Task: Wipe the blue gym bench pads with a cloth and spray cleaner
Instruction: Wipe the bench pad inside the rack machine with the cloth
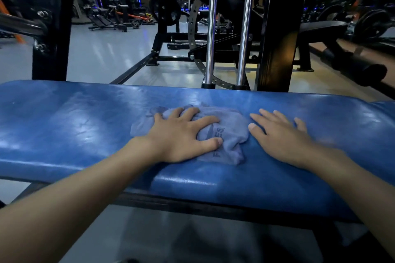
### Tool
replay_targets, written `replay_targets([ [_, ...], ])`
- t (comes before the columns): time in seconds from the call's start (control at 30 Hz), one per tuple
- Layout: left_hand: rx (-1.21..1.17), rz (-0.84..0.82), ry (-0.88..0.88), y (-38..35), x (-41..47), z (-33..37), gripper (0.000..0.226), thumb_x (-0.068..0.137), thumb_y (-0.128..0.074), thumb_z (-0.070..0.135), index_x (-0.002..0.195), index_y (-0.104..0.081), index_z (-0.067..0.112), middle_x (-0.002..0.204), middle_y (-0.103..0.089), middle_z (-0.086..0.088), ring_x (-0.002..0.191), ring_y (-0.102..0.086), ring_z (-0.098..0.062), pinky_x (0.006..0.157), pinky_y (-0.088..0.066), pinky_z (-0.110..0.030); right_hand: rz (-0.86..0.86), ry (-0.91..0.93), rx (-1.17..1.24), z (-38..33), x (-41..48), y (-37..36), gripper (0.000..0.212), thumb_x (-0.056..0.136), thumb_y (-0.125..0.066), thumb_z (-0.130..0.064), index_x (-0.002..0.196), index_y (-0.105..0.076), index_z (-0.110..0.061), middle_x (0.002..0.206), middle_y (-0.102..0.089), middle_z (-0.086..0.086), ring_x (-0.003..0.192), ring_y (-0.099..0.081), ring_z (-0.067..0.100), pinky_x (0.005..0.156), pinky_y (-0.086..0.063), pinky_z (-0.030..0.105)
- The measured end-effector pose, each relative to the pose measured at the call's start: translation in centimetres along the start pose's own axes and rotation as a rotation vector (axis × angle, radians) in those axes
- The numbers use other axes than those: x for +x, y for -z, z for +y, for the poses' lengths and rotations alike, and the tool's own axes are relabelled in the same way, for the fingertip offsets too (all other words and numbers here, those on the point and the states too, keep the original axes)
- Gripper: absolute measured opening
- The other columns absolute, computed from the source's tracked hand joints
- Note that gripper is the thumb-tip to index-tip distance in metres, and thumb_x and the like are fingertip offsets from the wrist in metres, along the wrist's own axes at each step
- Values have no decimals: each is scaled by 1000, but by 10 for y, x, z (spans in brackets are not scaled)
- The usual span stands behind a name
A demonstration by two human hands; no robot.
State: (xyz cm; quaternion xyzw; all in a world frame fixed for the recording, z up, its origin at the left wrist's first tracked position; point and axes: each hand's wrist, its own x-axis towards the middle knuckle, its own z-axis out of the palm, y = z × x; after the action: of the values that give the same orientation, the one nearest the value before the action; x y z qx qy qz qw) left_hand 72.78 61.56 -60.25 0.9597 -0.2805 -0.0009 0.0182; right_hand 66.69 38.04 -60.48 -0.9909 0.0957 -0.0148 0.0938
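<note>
A long blue bench pad (85,126) runs across the view, its shiny surface creased and worn. A crumpled grey-blue cloth (230,132) with dark lettering lies on the pad near the middle. My left hand (181,136) presses down on the cloth's left part with its fingers spread and curled over the fabric. My right hand (280,134) lies flat on the bare pad just right of the cloth, fingers apart, its thumb close to the cloth's edge. No spray bottle is in view.
Two chrome guide rods (210,28) and a thick black upright (280,28) stand right behind the pad. A black frame post (53,23) rises at the back left. More gym machines and weight plates stand across the grey floor (111,53) beyond.
</note>
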Motion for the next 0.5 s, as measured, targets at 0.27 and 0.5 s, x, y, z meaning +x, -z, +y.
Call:
replay_targets([
  [0.27,-9,-35,84,11,115,-39,64,78,-17,89,138,-21,65,160,-26,5,147,-23,-31,107,-17,-73,21,5,-54,0,1,-7,60,95,-14,-60,152,-19,-41,164,-7,-13,151,-1,13,119,-4,53],
  [0.5,-3,-39,91,10,121,-43,66,76,-14,89,137,-23,64,153,-33,5,143,-30,-33,106,-23,-68,33,1,-30,0,0,-5,59,94,-16,-61,150,-22,-43,163,-10,-14,150,-3,12,118,-4,51],
])
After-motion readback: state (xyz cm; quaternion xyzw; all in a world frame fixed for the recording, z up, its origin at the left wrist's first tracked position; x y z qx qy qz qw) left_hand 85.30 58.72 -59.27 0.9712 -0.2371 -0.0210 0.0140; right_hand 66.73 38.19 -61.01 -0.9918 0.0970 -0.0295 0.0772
